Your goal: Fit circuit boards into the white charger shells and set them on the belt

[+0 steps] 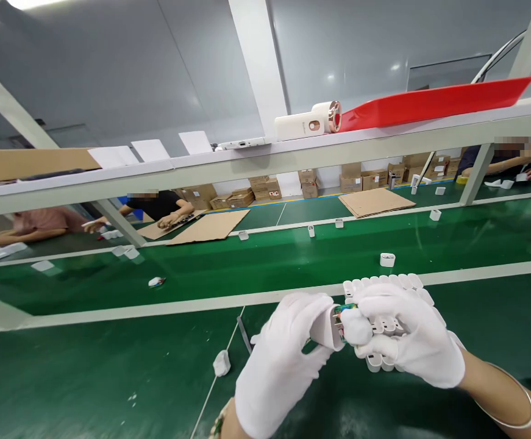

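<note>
White gloves cover both of my hands. My left hand (288,347) grips a white plastic housing (327,329), its open end turned to the right. My right hand (406,332) is closed on a small green circuit board (348,308) with a lump of white putty-like material (356,328) on it. Board and housing meet at the housing's mouth; how far the board reaches inside is hidden. Under and behind my right hand stand several white housings (375,363) in close rows. Another lump of white material (222,363) lies on the green table left of my left hand.
Beyond the pale rail runs a green conveyor belt (269,262) carrying scattered white parts, one housing (387,260) near me. Overhead, a shelf (228,160) holds a red tray (439,107) and a white handheld device (299,126). Other people work across the belt near cardboard sheets (210,227).
</note>
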Motion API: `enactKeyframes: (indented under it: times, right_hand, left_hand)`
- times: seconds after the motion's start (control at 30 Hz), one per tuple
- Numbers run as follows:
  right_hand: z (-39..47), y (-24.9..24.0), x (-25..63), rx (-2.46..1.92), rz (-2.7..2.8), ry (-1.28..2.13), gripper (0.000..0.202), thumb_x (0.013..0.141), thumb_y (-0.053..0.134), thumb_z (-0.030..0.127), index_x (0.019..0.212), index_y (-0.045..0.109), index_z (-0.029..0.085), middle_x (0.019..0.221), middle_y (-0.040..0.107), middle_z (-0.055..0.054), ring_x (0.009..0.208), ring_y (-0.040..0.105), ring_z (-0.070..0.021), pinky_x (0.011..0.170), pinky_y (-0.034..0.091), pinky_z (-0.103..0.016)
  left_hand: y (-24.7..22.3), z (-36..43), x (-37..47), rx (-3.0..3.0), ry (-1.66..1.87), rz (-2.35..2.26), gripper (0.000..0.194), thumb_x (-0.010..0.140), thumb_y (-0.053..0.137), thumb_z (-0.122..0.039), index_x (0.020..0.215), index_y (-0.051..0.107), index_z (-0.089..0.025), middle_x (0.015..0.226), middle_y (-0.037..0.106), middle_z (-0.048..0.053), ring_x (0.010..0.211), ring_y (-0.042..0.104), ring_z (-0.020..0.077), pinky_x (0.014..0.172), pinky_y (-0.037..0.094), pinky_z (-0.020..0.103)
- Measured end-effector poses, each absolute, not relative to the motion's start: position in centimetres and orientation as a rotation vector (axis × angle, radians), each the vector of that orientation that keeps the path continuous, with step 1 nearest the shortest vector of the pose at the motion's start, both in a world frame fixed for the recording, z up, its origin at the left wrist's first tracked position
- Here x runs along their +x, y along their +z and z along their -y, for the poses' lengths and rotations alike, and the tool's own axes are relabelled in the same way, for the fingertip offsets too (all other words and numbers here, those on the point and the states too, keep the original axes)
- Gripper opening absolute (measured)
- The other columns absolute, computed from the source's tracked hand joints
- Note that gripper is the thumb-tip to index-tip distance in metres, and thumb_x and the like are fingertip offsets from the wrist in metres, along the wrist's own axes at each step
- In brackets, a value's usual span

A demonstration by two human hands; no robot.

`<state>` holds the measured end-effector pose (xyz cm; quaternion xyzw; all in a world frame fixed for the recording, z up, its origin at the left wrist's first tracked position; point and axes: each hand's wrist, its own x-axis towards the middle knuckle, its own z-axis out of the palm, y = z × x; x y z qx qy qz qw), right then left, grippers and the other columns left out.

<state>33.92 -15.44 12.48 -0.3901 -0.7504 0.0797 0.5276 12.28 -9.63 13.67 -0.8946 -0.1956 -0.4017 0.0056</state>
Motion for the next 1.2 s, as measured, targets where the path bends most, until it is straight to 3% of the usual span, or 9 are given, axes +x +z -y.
enactKeyframes:
  times: [0.17, 0.27, 0.37, 0.67, 0.87, 1.03, 1.2]
  right_hand:
    - [15.8, 13.6, 33.4, -0.932, 2.030, 0.278, 0.010, 0.093, 0.064, 0.029, 0.086, 0.063, 0.022, 0.085, 0.062, -0.002, 0.078, 0.059, -0.0152, 0.074, 0.050, -0.029]
    - [16.0, 13.9, 33.3, -0.932, 2.123, 0.254, 0.010, 0.098, 0.054, 0.021, 0.091, 0.061, 0.020, 0.085, 0.060, -0.002, 0.077, 0.055, -0.0138, 0.072, 0.046, -0.027]
    - [16.2, 14.1, 32.9, -0.959, 2.110, 0.188, 0.010, 0.098, 0.051, 0.015, 0.095, 0.060, 0.019, 0.085, 0.060, -0.002, 0.075, 0.053, -0.0126, 0.070, 0.046, -0.025]
    - [16.4, 14.6, 32.5, -0.976, 2.036, 0.175, 0.016, 0.095, 0.053, 0.013, 0.081, 0.060, 0.017, 0.078, 0.058, -0.002, 0.070, 0.053, -0.0118, 0.063, 0.045, -0.022]
    - [15.7, 13.6, 32.6, -0.890, 2.021, 0.200, 0.016, 0.096, 0.058, 0.025, 0.083, 0.062, 0.017, 0.078, 0.060, -0.002, 0.071, 0.053, -0.0131, 0.065, 0.045, -0.024]
    - [15.9, 13.7, 32.4, -0.797, 1.961, 0.251, 0.023, 0.084, 0.073, 0.042, 0.091, 0.068, 0.021, 0.085, 0.063, -0.002, 0.080, 0.056, -0.0144, 0.072, 0.047, -0.026]
    - [15.7, 13.8, 32.6, -0.961, 2.041, 0.557, 0.013, 0.077, 0.081, 0.027, 0.087, 0.073, 0.025, 0.097, 0.060, -0.002, 0.105, 0.054, -0.0211, 0.093, 0.045, -0.034]
  left_hand:
    - [13.5, 9.9, 12.4, -2.741, -1.210, 0.596, 0.037, 0.083, 0.056, -0.003, 0.119, 0.054, -0.013, 0.110, 0.067, 0.008, 0.104, 0.060, 0.0191, 0.094, 0.050, 0.031]
    - [13.3, 9.7, 12.4, -2.745, -1.171, 0.599, 0.039, 0.082, 0.057, -0.003, 0.120, 0.055, -0.013, 0.110, 0.067, 0.009, 0.104, 0.060, 0.0197, 0.093, 0.051, 0.031]
    - [13.0, 9.6, 12.4, -2.742, -1.146, 0.609, 0.040, 0.081, 0.057, -0.003, 0.120, 0.056, -0.013, 0.111, 0.067, 0.009, 0.104, 0.060, 0.0206, 0.092, 0.052, 0.032]
    - [12.9, 9.5, 12.7, -2.727, -1.187, 0.585, 0.037, 0.084, 0.058, -0.004, 0.119, 0.055, -0.014, 0.110, 0.068, 0.009, 0.101, 0.061, 0.0200, 0.089, 0.053, 0.030]
    - [12.5, 9.7, 13.3, -2.895, -1.232, 0.671, 0.041, 0.082, 0.061, -0.008, 0.121, 0.052, -0.020, 0.112, 0.065, 0.007, 0.104, 0.062, 0.0196, 0.090, 0.054, 0.032]
    - [11.1, 9.9, 14.6, -3.219, -1.277, 0.938, 0.030, 0.075, 0.057, -0.007, 0.100, 0.053, -0.023, 0.092, 0.064, 0.003, 0.080, 0.064, 0.0175, 0.070, 0.055, 0.031]
    - [11.1, 9.7, 16.0, -3.310, -1.223, 0.695, 0.011, 0.073, 0.061, -0.017, 0.074, 0.053, -0.024, 0.070, 0.061, 0.000, 0.065, 0.061, 0.0188, 0.057, 0.054, 0.032]
